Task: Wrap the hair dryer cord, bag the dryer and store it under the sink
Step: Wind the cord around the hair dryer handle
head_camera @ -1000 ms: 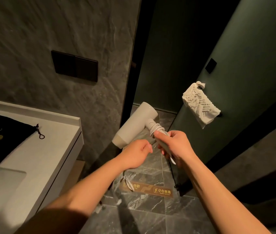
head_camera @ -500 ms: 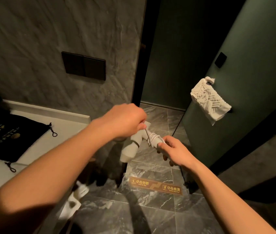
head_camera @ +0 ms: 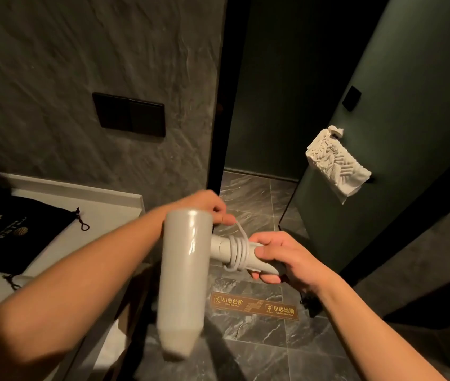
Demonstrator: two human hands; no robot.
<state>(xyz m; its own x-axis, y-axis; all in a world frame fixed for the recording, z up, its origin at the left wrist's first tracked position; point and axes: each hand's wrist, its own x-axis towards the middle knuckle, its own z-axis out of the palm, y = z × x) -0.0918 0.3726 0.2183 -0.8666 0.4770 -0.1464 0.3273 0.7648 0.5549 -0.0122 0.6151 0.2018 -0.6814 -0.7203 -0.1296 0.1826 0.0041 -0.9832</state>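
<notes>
The right hand is clamped round the handle of the dryer, thumb pressing on the coils so they can't slide. The left hand sits just behind the barrel, its fingers pinched together on the free run of the cord, which rises from the handle to that pinch. Several turns are on already, lying side by side close to where the handle meets the body.

The dryer hangs in mid-air over the floor, right of the worktop, barrel pointing down and toward the camera (a little blurred, so its nozzle end is hard to read). How much cord is left, and where the plug is, I can't tell from here.

So the job in hand looks like the wrap itself, and it seems well along. To do it well: keep the cord lightly taut from the pinch, lay each new turn just beside the last and not on top, and keep that right thumb down as the anchor. Pulling too hard risks kinking the cord where it leaves the handle; too slack and the coils spring loose.

The black bag waits flat on the worktop at the left, drawstring trailing, well apart from the hands. Bagging and stowing are not yet done.
</notes>
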